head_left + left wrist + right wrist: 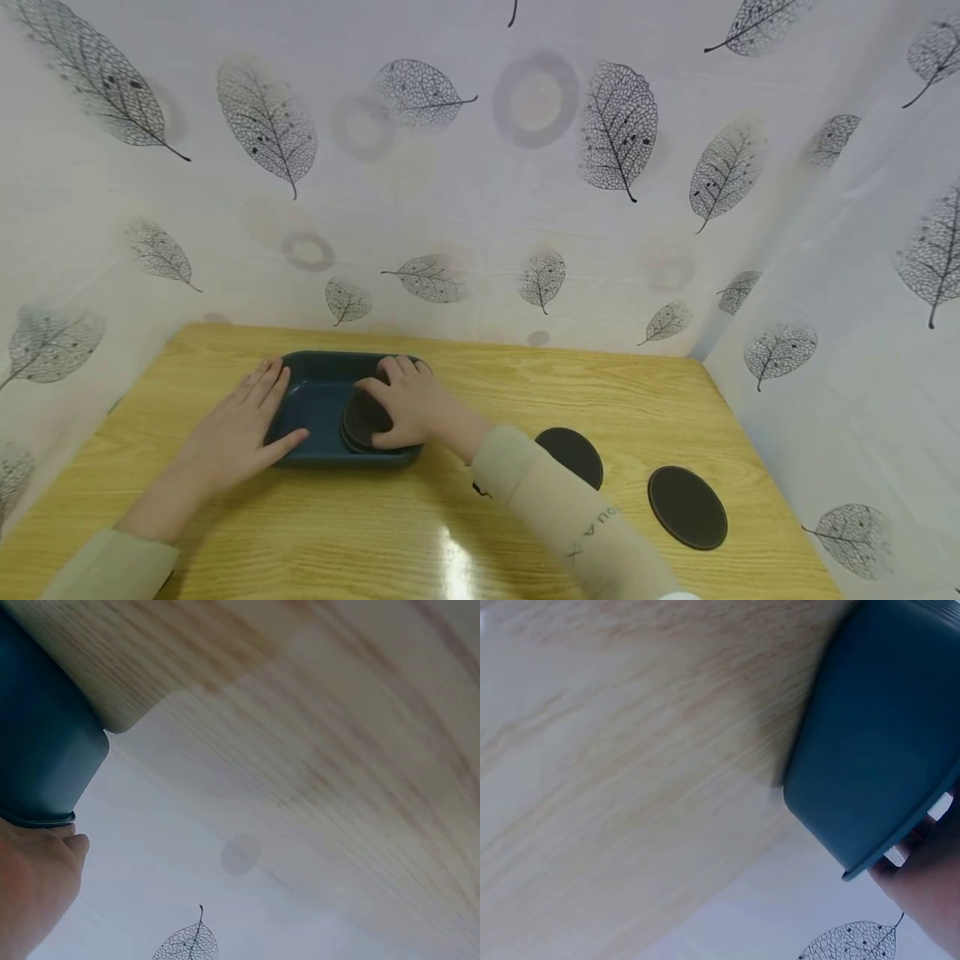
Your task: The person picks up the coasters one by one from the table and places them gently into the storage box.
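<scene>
A dark blue rectangular bin (pixel 337 460) stands on the table's left half. My left hand (pixel 240 425) rests on its left rim, fingers straight and thumb stretched over the front corner. At the bin's right end, my right hand (pixel 412 404) reaches in over the rim, its fingers curled round a dark round coaster (pixel 365 417). That coaster lies over at least one more like it, partly covered by the hand. The left wrist view has the bin's outer wall (pixel 52 735) above the left hand (pixel 37 885). In the right wrist view, the wall (pixel 877 742) hides most fingers.
Two more dark round coasters lie on the wooden table to the right: one (pixel 577 454) partly behind the right sleeve (pixel 570 517), the other (pixel 687 507) nearer the table's right edge. A white leaf-print curtain (pixel 480 208) hangs behind the table and along its sides.
</scene>
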Demonstrator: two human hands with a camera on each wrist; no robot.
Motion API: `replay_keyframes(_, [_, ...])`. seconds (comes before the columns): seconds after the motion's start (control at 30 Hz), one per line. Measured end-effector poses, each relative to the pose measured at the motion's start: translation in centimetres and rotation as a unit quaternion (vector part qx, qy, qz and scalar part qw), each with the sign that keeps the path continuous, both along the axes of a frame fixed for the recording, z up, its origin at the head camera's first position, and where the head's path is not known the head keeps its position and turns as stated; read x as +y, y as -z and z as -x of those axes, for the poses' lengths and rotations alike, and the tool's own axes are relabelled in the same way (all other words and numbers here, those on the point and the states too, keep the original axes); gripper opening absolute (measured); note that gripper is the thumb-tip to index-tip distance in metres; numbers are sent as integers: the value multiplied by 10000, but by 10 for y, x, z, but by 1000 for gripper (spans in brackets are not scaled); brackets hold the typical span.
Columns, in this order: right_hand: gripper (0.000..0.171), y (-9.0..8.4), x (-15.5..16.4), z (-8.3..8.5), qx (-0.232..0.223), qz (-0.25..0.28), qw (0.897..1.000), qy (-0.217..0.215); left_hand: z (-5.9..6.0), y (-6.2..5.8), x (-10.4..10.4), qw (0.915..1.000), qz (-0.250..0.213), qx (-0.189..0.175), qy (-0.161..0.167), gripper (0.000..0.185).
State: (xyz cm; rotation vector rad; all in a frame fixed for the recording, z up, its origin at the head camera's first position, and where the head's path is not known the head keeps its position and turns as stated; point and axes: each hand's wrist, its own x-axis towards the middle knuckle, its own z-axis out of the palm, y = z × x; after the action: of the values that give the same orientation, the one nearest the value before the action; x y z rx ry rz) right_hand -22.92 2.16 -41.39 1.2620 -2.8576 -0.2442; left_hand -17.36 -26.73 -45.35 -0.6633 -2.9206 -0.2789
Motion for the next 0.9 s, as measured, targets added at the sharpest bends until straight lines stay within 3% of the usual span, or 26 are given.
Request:
replay_keyframes(0.53, [84,-23,33,-3,-101,391,9991,121,0,2,-3,9999,72,96,34,101])
replay_keyframes(0.9, [89,-34,73,-16,-223,723,9966,334,2,3,-1,9999,6,127,70,102])
